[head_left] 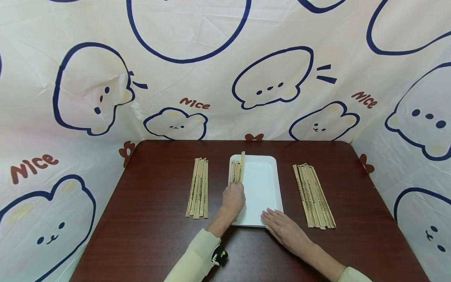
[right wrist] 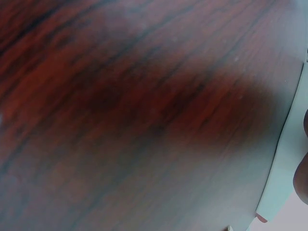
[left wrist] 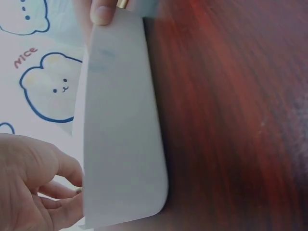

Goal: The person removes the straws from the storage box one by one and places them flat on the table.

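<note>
My left hand [head_left: 234, 199] curls round the lower end of a slim stick in a tan paper sleeve [head_left: 242, 160], inside the left side of a white rectangular tray [head_left: 262, 188]. Several similar sleeved sticks [head_left: 235, 170] lie beside it there, their lower parts hidden by the hand. In the left wrist view, the left hand's curled fingers [left wrist: 62, 211] are at the tray's rim. Straight fingers of my right hand [head_left: 287, 233] rest on the tray's front right corner. The right wrist view catches only fingertips [right wrist: 301, 178] against the tray's pale wall [right wrist: 284, 163].
A bundle of tan paper-sleeved sticks [head_left: 198, 188] lies left of the tray. Another bundle [head_left: 314, 196] lies to the right, slightly slanted. All stand on a dark brown wooden table [head_left: 151, 219], with a cartoon-printed cloth [head_left: 218, 86] behind and at both sides.
</note>
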Available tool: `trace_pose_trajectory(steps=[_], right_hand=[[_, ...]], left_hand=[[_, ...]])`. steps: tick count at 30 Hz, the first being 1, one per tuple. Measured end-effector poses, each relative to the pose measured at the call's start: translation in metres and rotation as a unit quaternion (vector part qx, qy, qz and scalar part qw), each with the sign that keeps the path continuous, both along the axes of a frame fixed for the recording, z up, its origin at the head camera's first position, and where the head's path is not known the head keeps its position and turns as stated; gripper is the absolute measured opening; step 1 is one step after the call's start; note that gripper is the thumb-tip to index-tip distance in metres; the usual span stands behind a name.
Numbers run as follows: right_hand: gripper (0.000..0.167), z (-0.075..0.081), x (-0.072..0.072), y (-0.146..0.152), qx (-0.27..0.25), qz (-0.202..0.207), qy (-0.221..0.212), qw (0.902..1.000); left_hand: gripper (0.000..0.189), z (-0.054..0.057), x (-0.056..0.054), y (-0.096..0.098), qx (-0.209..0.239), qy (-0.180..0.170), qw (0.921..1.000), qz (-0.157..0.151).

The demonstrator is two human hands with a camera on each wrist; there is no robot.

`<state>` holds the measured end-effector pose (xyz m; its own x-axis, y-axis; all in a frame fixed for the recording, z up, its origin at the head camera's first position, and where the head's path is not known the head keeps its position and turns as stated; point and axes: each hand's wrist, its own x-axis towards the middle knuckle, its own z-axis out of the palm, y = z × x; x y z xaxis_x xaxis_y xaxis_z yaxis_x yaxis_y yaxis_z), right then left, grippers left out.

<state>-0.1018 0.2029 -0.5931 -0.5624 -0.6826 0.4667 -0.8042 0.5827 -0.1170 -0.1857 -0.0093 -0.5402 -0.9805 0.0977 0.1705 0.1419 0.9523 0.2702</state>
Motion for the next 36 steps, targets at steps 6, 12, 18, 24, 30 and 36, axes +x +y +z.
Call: trace_pose_trajectory(steps=[6,12,18,24,30,36], right_hand=[[0.043,0.0,-0.001,-0.001,-0.015,0.011,0.01,0.9998],[0.047,0.0,0.0,-0.002,-0.011,0.008,0.009,0.9999],[0.041,0.0,0.0,-0.002,-0.012,0.013,0.013,0.9997],[0.042,0.0,0.0,-0.001,-0.008,0.015,0.016,0.9997],[0.042,0.001,0.0,-0.001,-0.008,0.014,0.013,0.9998],[0.046,0.002,0.0,-0.001,-0.013,0.016,0.016,0.9997]], left_hand=[[0.011,0.011,0.0,-0.007,0.008,-0.001,0.9999,-0.007],[0.009,0.018,0.001,-0.015,0.015,0.003,0.9999,-0.005],[0.011,0.026,-0.002,-0.028,0.033,-0.005,0.9994,0.009],[0.009,0.025,-0.007,-0.045,0.048,-0.031,0.9978,0.035],[0.011,0.021,-0.007,-0.059,0.047,-0.013,0.9979,0.043],[0.009,0.014,-0.007,-0.073,0.026,-0.013,0.9983,0.051]])
